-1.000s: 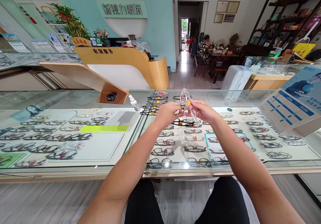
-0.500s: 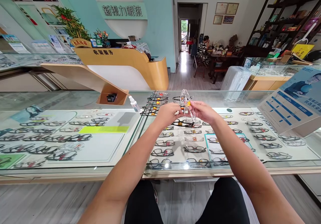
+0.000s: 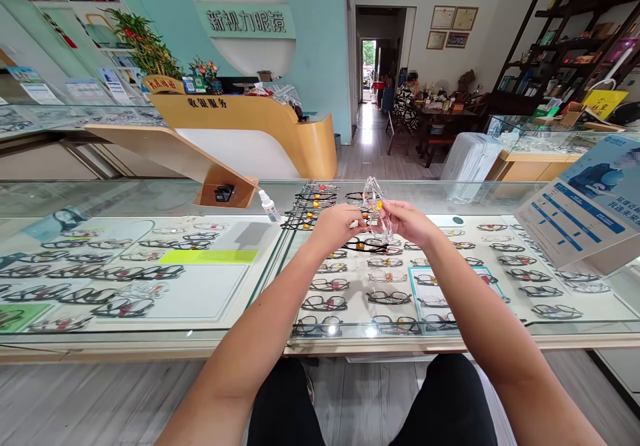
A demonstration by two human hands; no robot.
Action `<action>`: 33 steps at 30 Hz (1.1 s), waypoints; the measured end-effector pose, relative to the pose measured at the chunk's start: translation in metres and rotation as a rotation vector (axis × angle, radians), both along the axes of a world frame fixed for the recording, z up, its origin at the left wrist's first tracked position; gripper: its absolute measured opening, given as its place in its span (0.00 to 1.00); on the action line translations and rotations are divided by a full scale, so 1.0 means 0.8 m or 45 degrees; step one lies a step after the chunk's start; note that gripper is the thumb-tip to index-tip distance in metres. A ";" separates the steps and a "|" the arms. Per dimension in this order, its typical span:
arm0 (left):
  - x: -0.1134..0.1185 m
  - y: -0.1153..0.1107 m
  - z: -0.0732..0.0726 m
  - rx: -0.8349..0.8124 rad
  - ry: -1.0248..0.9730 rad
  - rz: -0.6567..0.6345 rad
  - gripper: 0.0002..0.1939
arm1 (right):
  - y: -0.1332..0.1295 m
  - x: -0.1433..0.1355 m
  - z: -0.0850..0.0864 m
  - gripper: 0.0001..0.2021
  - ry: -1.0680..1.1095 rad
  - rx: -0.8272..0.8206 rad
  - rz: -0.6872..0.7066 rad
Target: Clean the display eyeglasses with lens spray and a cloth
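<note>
A pair of clear-framed eyeglasses (image 3: 371,194) with a yellow tag is held up on edge above the glass counter. My right hand (image 3: 409,222) pinches its frame near the tag from the right. Closed fingers of my left hand (image 3: 334,226) meet the glasses from the left, apparently at a temple; the exact grip is partly hidden. Just below my hands lies a black-framed pair of eyeglasses (image 3: 367,245). Folded dark eyeglasses (image 3: 316,205) are lined up on the counter top beyond my left hand.
A white spray bottle (image 3: 269,206) stands left of my hands, beside a slanted wooden stand (image 3: 200,166). The glass display counter (image 3: 235,336) holds many eyeglasses. A blue and white cardboard sign (image 3: 580,213) stands at right. A person (image 3: 406,105) sits at a far table.
Both hands keep nearly the same pose around the clear eyeglasses. The whole view has shifted very slightly.
</note>
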State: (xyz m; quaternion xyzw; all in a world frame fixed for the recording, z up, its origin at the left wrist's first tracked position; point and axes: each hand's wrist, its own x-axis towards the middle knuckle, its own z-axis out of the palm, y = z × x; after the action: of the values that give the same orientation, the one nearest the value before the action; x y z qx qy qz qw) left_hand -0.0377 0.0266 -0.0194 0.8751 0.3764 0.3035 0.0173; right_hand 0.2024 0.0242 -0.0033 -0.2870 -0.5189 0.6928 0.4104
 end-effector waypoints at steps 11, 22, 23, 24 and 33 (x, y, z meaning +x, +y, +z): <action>0.000 -0.001 0.001 0.015 0.023 0.002 0.07 | -0.002 -0.001 0.000 0.27 0.008 -0.006 0.016; 0.001 -0.003 0.004 0.042 0.066 -0.025 0.07 | 0.001 -0.004 -0.005 0.26 0.025 -0.003 0.023; 0.001 -0.003 0.004 0.038 0.065 -0.028 0.07 | 0.000 -0.005 -0.004 0.25 0.028 -0.001 0.027; 0.001 -0.003 0.004 0.034 0.060 -0.030 0.07 | -0.002 -0.005 -0.004 0.25 0.029 0.003 0.036; 0.004 -0.018 0.021 -0.098 -0.246 -0.039 0.07 | -0.005 -0.003 0.008 0.26 0.048 0.126 -0.089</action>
State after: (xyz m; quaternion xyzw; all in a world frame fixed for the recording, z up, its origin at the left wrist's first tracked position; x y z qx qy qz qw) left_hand -0.0348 0.0119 -0.0024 0.8461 0.3711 0.3715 0.0917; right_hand 0.2003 0.0202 0.0033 -0.2712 -0.5343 0.6569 0.4576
